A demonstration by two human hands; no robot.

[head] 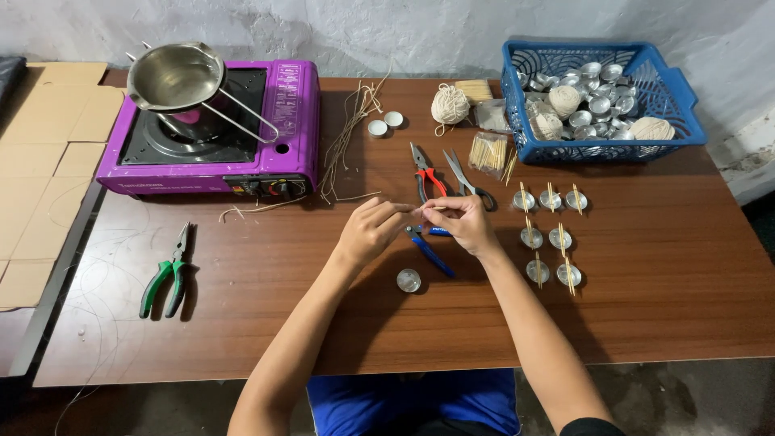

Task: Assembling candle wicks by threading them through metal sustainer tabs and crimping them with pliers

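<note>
My left hand (pixel 371 230) and my right hand (pixel 464 224) meet above the middle of the brown table (pixel 646 315), fingertips pinched together on a thin pale wick piece (pixel 426 209) held between them. Under the hands lies a pair of blue-handled pliers (pixel 429 250). A small empty metal cup (pixel 408 280) sits just in front of my left hand. To the right stand several metal cups (pixel 550 237) with thin sticks laid across their rims.
A purple portable stove (pixel 214 133) with a steel pot (pixel 176 77) stands back left. Green pliers (pixel 167 278) lie at left. Red-handled pliers (pixel 426 179), scissors (pixel 468 182), wick strands (pixel 347 141), a twine ball (pixel 449 105), and a blue basket (pixel 597 101) of cups sit behind.
</note>
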